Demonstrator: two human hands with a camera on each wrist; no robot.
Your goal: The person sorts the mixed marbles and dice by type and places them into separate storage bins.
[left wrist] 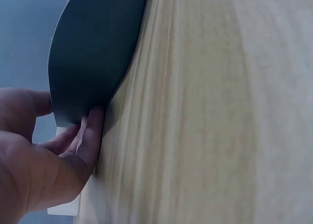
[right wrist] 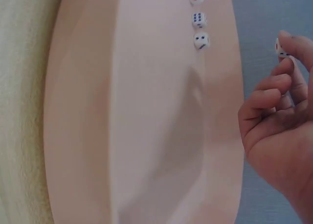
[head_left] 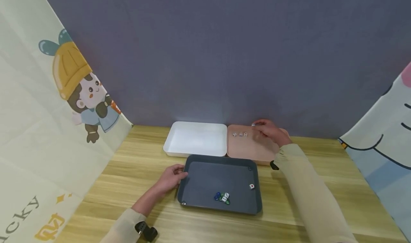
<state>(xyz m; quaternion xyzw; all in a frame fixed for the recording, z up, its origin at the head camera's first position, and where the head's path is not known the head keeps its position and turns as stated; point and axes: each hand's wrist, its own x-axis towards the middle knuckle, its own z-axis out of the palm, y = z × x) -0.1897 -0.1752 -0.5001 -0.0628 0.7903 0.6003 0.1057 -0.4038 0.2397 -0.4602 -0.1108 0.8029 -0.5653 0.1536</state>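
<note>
A: What is the right hand [head_left: 269, 129] doing?

B: It pinches one white die [right wrist: 280, 48] between thumb and finger, near the far rim of the pink tray [head_left: 250, 149].

A: And what lies in this tray?

B: Three dice [right wrist: 198, 19] are there in a row, toward its left side, near the far wall.

A: Please tell me also about the left hand [head_left: 171, 178].

B: It grips the left rim of the dark tray [head_left: 218, 177], with the thumb on the inner side and the fingers outside.

A: What does the dark tray contain?

B: Two white dice [head_left: 226, 195] sit among small blue pieces [head_left: 218, 194] and green pieces [head_left: 227, 202] near its front; a single die [head_left: 252, 186] is by the right wall.

A: And farther away?

B: The white tray [head_left: 197, 139] stands just left of the pink one, on the wooden table [head_left: 128, 171].
</note>
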